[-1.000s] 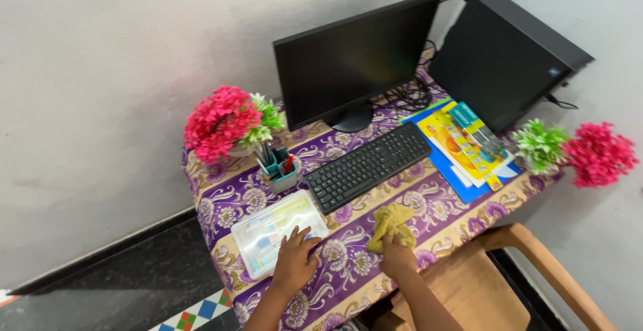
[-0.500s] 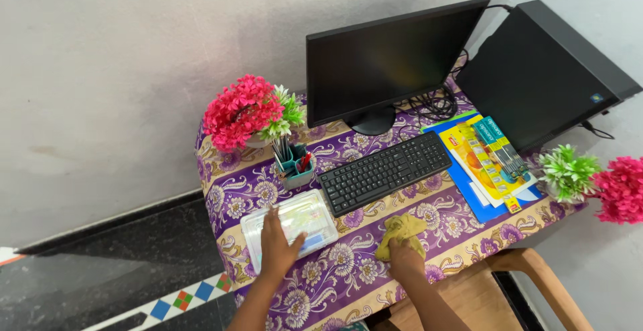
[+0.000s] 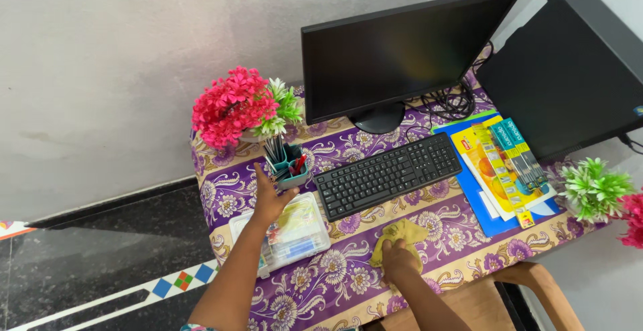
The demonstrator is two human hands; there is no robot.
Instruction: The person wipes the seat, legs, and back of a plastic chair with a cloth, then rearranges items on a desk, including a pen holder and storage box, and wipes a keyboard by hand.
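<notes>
Left hand [image 3: 268, 200] reaching over the clear plastic box [image 3: 284, 234], fingers spread, fingertips just at the teal pen holder [image 3: 287, 167]; holding nothing. Right hand [image 3: 398, 260] closed down on a yellow cloth [image 3: 400, 236], pressing it to the purple flowered tabletop [image 3: 348, 271], in front of the black keyboard [image 3: 388, 175]. Pink flowers [image 3: 231, 106] behind the pen holder.

The left hand [image 3: 266, 200] lies over the far edge of the clear box [image 3: 289, 233] on the counter [image 3: 455, 250]. The pen holder [image 3: 287, 165] stands just beyond its fingers [image 3: 258, 170], with the flower pot [image 3: 234, 106] behind that. The keyboard [image 3: 388, 175] lies to their right, before the monitor [image 3: 402, 53]. The right hand [image 3: 399, 264] rests on the cloth [image 3: 402, 234], which lies before the keyboard. The books [image 3: 502, 167] lie well right of its fingers.
</notes>
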